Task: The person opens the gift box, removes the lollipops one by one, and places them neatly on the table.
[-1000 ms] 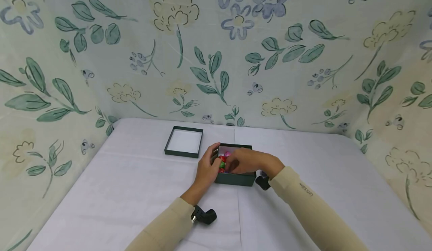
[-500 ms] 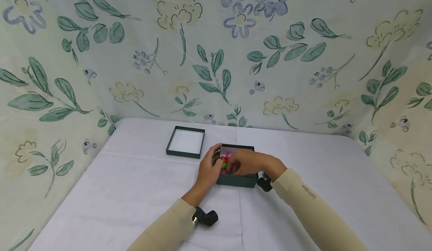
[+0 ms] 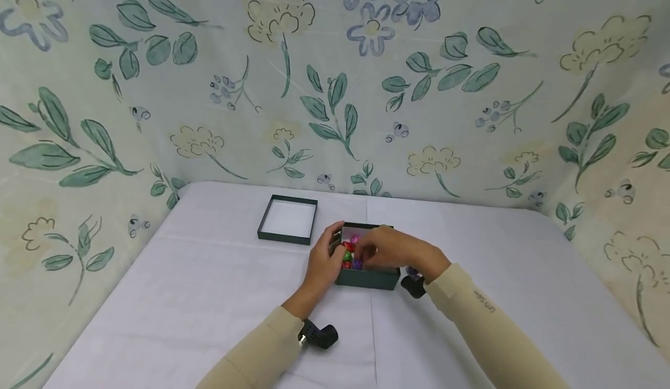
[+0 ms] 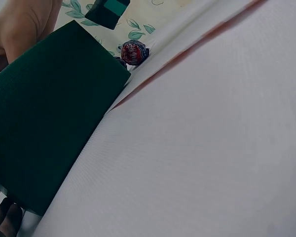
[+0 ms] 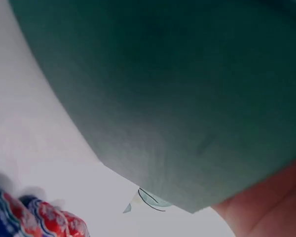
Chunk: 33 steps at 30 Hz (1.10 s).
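In the head view, my left hand (image 3: 323,261) grips the left wall of the box (image 3: 366,279), thumb towards the inside, on the tabletop (image 3: 209,296). My right hand (image 3: 389,246) reaches into the box, its fingers curled just above the purple sweet (image 3: 357,264); whether they pinch it, I cannot tell. Red, green and pink sweets (image 3: 348,256) sit along the box's left side, and the lid (image 3: 288,219) lies to the far left, hollow side up. I'd arrange these best with a light, upright touch, so no neighbour rolls, while my left hand braces the wall.

In the left wrist view, the box wall hides its contents, and a loose sweet (image 4: 134,52) rests outside, beyond a corner.

In the right wrist view, patterned sweets (image 5: 29,217) lie outside the box too; I'd best mind my wrist around them.
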Available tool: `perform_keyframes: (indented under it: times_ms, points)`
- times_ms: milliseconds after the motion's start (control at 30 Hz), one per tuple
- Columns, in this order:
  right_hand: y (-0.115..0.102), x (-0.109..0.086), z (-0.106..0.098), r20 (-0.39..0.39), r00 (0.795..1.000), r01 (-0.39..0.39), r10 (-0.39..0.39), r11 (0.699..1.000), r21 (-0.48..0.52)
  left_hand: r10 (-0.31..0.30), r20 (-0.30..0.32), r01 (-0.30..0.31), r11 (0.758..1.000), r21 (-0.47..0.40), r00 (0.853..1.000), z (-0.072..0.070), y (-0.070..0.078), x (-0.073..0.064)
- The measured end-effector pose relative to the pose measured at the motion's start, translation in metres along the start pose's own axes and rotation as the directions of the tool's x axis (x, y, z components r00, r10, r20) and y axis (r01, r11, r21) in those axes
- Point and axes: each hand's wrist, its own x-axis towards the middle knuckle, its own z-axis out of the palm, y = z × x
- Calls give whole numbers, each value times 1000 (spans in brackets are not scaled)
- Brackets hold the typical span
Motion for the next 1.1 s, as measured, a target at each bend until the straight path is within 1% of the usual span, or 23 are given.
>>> perform_keyframes:
  times_ms: [167, 300, 367, 567, 633, 800, 833, 867, 933, 1033, 1067, 1100]
  points:
    - [-1, -6, -3, -33, 998, -49, 49, 999, 20, 3, 3, -3, 1000, -15, 1000, 1, -1, 1]
    - [0, -10, -6, -51, 996, -67, 69, 997, 37, 2, 0, -2, 999, -44, 1000, 3, -2, 1]
    - [1, -12, -8, -61, 996, -65, 67, 997, 36, -2, -2, 2, 999, -45, 1000, 3, -3, 2]
    - [4, -17, -16, -116, 993, 7, -6, 1000, 3, -23, 8, 23, 1000, -16, 1000, 3, -2, 4]
    - [4, -19, -19, -135, 991, 10, -10, 1000, 3, -26, 10, 26, 1000, -10, 1000, 3, -1, 5]
    - [6, -19, -27, -167, 986, -22, 24, 1000, 16, -20, 12, 20, 1000, -3, 1000, 0, -2, 10]
    - [6, -19, -28, -171, 985, -24, 26, 1000, 14, -19, 14, 19, 1000, -7, 1000, -1, 3, 10]
    - [6, -20, -29, -175, 984, -30, 32, 999, 12, -16, 15, 16, 1000, -11, 1000, -1, 3, 11]
    - [6, -21, -32, -189, 981, -35, 35, 999, 2, -8, 14, 8, 1000, -15, 1000, -2, 1, 13]
    - [5, -25, -35, -220, 974, -52, 52, 999, 4, -13, 16, 13, 1000, -17, 1000, -3, 0, 16]
    - [6, -26, -36, -232, 971, -58, 57, 998, 4, -13, 13, 13, 1000, -9, 1000, -3, -6, 19]
    - [8, -27, -36, -246, 967, -61, 61, 998, 8, -13, 13, 13, 1000, -4, 1000, -3, -7, 20]
